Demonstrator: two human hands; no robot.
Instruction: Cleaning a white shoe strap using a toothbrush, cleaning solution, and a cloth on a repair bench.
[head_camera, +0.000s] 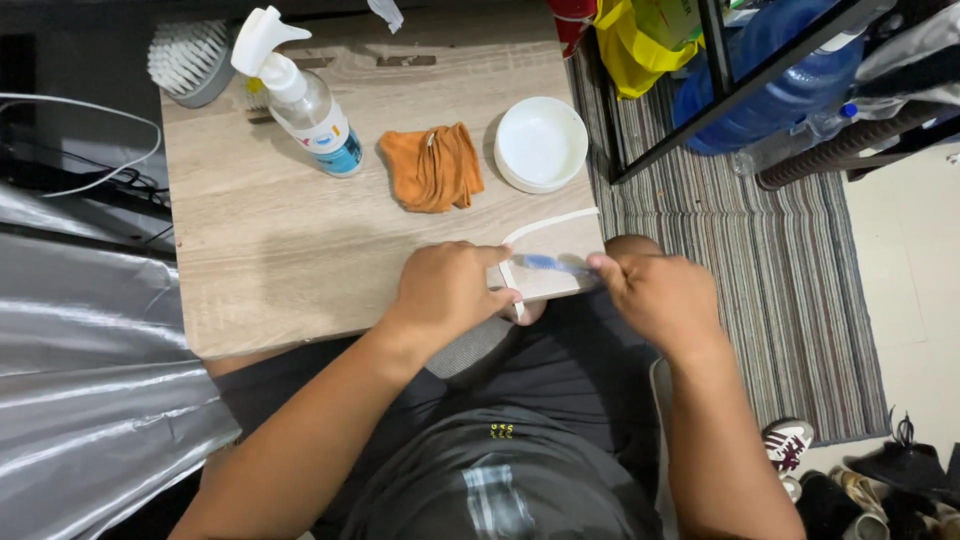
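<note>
Your table (280, 250) carries, well apart from the work, a spray bottle (305, 105), a brush (190, 60), an orange cloth (432, 167) and a white bowl (541, 143). At the near edge, your left hand (447, 290) pinches a white lace (545, 225) with fingers closed, while your right hand (655, 295) is curled tight on a blue toothbrush (550, 263) laid across it. Judged: lace light, limp, likely to slide, so pin it close beside the bristles; toothbrush stiff, held at the handle end.

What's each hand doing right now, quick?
Left hand: closed around something at the table edge, apparently where the white shoelace runs; exactly what cannot be told.
Right hand: closed on a blue-handled brush.
</note>
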